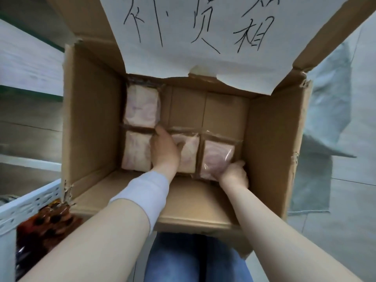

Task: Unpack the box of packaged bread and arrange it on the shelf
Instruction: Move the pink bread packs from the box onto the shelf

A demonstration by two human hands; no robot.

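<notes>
The right grip (234,173) pinches the right bread pack (217,157). The left grip (165,151) lies on the middle pack (189,155); I cannot tell if it holds. Lift softly, straight up.

Left arm first: a pale lavender-white sleeve band (142,192) wraps the wrist end of the forearm, smooth and snug, cut off cleanly at both edges. Toward the elbow the forearm is bare, and so is the left hand (164,151). Over on the right, a bare right hand (234,171) and a bare forearm all the way to the frame edge. Down below, blue denim jeans (173,261), faded lighter in patches.
</notes>
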